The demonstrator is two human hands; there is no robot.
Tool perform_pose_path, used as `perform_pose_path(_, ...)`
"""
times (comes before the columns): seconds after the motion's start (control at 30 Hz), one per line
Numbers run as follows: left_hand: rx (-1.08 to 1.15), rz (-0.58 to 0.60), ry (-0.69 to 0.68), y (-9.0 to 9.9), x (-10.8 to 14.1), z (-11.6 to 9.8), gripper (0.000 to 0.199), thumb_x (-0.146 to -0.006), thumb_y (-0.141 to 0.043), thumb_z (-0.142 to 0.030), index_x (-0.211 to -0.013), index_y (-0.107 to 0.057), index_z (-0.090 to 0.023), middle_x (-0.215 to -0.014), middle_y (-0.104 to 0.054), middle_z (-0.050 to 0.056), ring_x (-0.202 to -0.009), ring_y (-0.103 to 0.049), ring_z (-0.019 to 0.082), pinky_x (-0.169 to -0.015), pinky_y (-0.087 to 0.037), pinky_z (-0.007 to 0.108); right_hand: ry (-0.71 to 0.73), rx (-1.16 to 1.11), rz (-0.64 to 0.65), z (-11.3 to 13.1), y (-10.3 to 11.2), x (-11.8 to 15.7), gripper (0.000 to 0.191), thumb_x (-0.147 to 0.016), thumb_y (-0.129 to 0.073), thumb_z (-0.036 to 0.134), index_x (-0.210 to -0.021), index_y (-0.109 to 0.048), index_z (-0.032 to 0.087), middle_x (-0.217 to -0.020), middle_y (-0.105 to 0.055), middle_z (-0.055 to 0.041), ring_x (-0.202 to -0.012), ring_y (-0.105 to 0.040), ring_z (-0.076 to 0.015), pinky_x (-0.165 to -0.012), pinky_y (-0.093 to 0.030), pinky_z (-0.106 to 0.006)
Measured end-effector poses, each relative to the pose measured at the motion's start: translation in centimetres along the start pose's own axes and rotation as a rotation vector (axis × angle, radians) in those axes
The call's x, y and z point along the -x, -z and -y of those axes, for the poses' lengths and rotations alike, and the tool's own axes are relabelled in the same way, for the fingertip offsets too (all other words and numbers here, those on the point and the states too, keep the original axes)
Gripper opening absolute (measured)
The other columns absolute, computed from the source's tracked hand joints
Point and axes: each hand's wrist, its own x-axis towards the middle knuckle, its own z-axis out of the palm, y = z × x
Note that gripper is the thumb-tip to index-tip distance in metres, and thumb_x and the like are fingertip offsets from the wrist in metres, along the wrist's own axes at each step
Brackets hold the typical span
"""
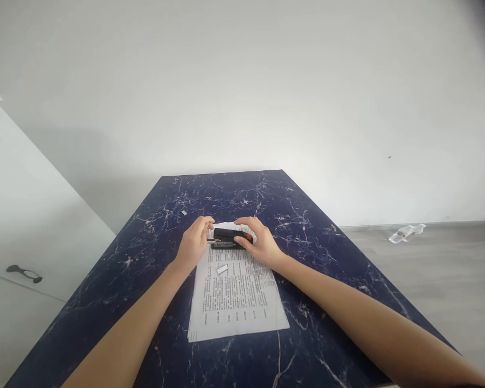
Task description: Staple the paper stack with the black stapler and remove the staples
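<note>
A black stapler (226,234) with an orange-red spot at its right end is held over printed paper sheets (234,291). My right hand (262,242) is closed around its right end, thumb in front and fingers behind. At the stapler's left end, my left hand (194,241) has its fingers curled together by a silvery metal part that sticks out between the black upper arm and the base. The fingertips partly hide that part. Just below the stapler, a small strip of staples (222,269) lies on the top sheet.
The sheets lie on a dark blue marble-patterned table (242,199). A small pale piece (184,212) is further back on it. A white cabinet (32,215) with a dark handle (24,273) stands left. Clear plastic (406,233) lies on the floor at right, by the wall.
</note>
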Motion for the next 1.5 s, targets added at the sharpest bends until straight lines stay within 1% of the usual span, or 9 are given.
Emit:
perform_pose_path(0.17, -0.14, -0.056, 0.042, 0.9, -0.7, 1.7, 0.03, -0.104, -0.034, -0.026, -0.107, -0.064, -0.022, -0.098, -0.063, 0.008, -0.092, -0.063, 0.023, -0.086, -0.05, 0.035, 0.24, 0.101, 0.002, 0.4, 0.5, 0.2, 0.021, -0.103, -0.053, 0.023, -0.119, -0.065, 0.024, -0.117, -0.069, -0.0094, -0.109, -0.061, -0.0274, -0.097, -0.051, -0.047)
perform_pose_path(0.43, -0.562, 0.117, 0.346, 2.7, -0.7, 7.3, 0.045, -0.1, -0.04, -0.029, -0.141, -0.057, -0.023, -0.159, -0.041, 0.017, -0.15, -0.028, 0.044, -0.116, -0.025, 0.071, 0.603, 0.065, 0.534, 2.9, 0.2, 1.2, 0.023, -0.103, -0.06, 0.034, -0.121, -0.072, 0.026, -0.123, -0.071, -0.0036, -0.108, -0.062, -0.0228, -0.094, -0.052, -0.041)
perform_pose_path(0.53, -0.591, 0.217, 0.435, 2.9, -0.6, 8.3, 0.044, -0.1, -0.038, -0.028, -0.139, -0.057, -0.024, -0.156, -0.047, 0.017, -0.148, -0.033, 0.045, -0.112, -0.019, 0.08, 0.615, 0.038, 0.56, 3.0, -0.3, 1.4, 0.022, -0.105, -0.054, 0.023, -0.114, -0.074, 0.026, -0.111, -0.075, -0.0025, -0.103, -0.063, -0.0209, -0.091, -0.053, -0.04)
perform_pose_path(0.67, -0.608, 0.138, 0.392, 3.0, -0.6, 8.1, 0.041, -0.098, -0.039, -0.026, -0.132, -0.061, -0.022, -0.144, -0.057, 0.02, -0.136, -0.051, 0.04, -0.11, -0.037, 0.067, 0.517, -0.108, 0.486, 2.1, 0.5, 0.8, 0.026, -0.105, -0.052, 0.019, -0.119, -0.072, 0.026, -0.108, -0.076, -0.0013, -0.099, -0.065, -0.0187, -0.091, -0.055, -0.038)
perform_pose_path(0.83, -0.594, 0.237, 0.409, 2.7, -0.7, 8.3, 0.052, -0.1, -0.039, -0.033, -0.151, -0.047, -0.03, -0.166, -0.034, 0.012, -0.153, -0.026, 0.045, -0.114, -0.021, 0.077, 0.158, -0.09, 0.083, -1.6, 4.1, -1.1, 0.017, -0.1, -0.058, 0.023, -0.103, -0.075, 0.025, -0.094, -0.075, -0.0048, -0.092, -0.065, -0.022, -0.081, -0.056, -0.039)
perform_pose_path(0.97, -0.642, 0.335, 0.437, 2.5, -0.8, 8.1, 0.053, -0.103, -0.029, -0.032, -0.153, -0.046, -0.027, -0.165, -0.036, 0.009, -0.153, -0.025, 0.043, -0.115, -0.017, 0.079, 0.041, -0.015, 0.061, -3.6, 5.9, -1.5, 0.017, -0.099, -0.058, 0.025, -0.102, -0.074, 0.023, -0.096, -0.073, -0.0064, -0.082, -0.063, -0.0211, -0.069, -0.053, -0.036)
perform_pose_path(1.2, -0.678, 0.167, 0.338, 2.9, -1.1, 7.2, 0.039, -0.098, -0.04, -0.025, -0.129, -0.064, -0.02, -0.141, -0.056, 0.017, -0.127, -0.057, 0.032, -0.105, -0.049, 0.053, 0.403, -0.128, 0.424, -0.8, 4.8, -0.1, 0.018, -0.098, -0.059, 0.02, -0.105, -0.076, 0.023, -0.101, -0.073, -0.0074, -0.09, -0.068, -0.0205, -0.079, -0.058, -0.037)
perform_pose_path(1.4, -0.65, 0.322, 0.326, 2.4, -1.0, 8.0, 0.049, -0.103, -0.035, -0.029, -0.149, -0.05, -0.025, -0.161, -0.042, 0.01, -0.152, -0.031, 0.036, -0.118, -0.026, 0.071, 0.491, 0.071, 0.589, 0.0, 3.1, 0.4, 0.025, -0.102, -0.059, 0.028, -0.121, -0.073, 0.022, -0.117, -0.073, -0.0078, -0.095, -0.072, -0.0202, -0.08, -0.059, -0.034)
perform_pose_path(1.5, -0.631, 0.33, 0.306, 2.4, -1.0, 8.1, 0.045, -0.103, -0.034, -0.027, -0.141, -0.058, -0.025, -0.152, -0.053, 0.01, -0.144, -0.043, 0.034, -0.117, -0.029, 0.071, 0.474, 0.042, 0.611, 0.3, 2.7, 0.7, 0.023, -0.102, -0.056, 0.023, -0.107, -0.078, 0.026, -0.105, -0.076, -0.0034, -0.089, -0.073, -0.0178, -0.076, -0.059, -0.031)
